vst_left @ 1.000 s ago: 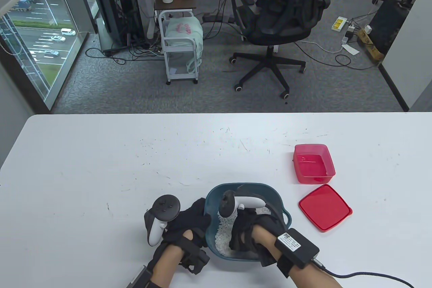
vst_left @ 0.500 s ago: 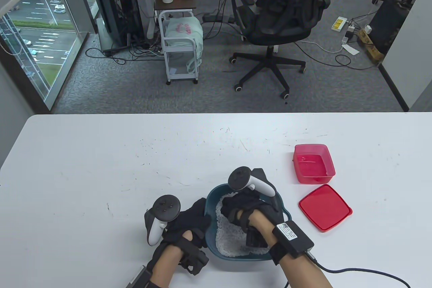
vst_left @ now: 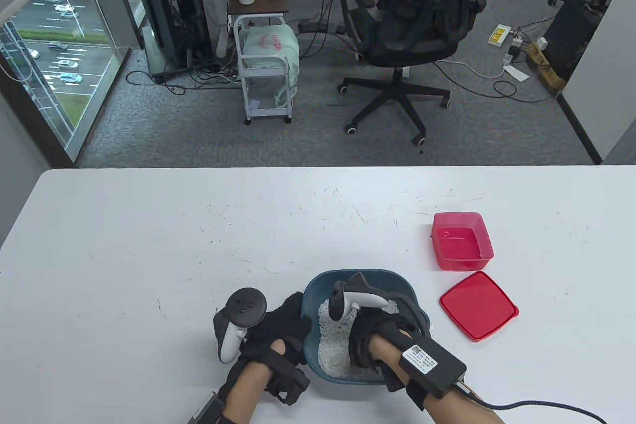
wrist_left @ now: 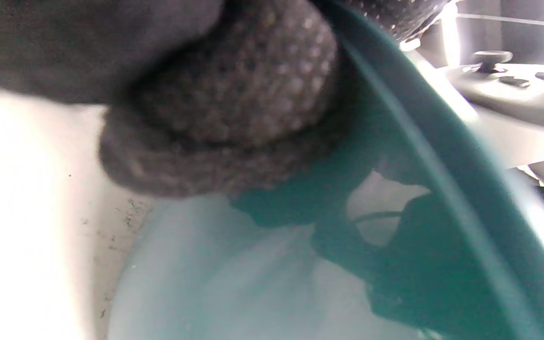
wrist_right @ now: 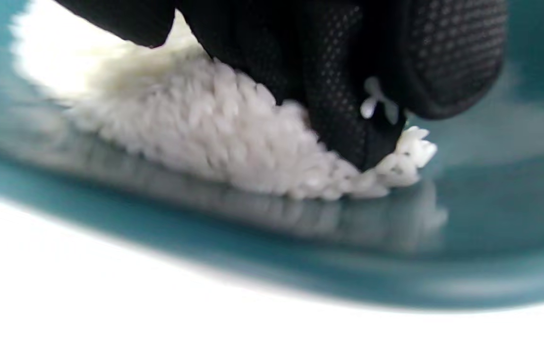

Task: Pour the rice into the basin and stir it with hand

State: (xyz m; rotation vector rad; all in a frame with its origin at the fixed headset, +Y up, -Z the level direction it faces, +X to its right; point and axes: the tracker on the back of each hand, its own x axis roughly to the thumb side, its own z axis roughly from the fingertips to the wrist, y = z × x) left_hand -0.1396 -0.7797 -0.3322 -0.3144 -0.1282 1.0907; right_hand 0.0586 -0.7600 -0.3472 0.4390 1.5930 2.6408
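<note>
white table: teal basin w/ white rice; right hand grip unclear, left hand holds rim.

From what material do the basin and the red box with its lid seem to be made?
The basin looks like smooth, glossy teal plastic: in the right wrist view its wall mirrors the rice. The red box seems to be thin, slightly translucent plastic, since light passes through its walls. Its lid looks like the same red plastic, with a moulded raised rim.

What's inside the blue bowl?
White rice lies inside the basin, and the right hand has its fingers down in it. The hand and its tracker cover the middle, so anything beneath them is hidden.
</note>
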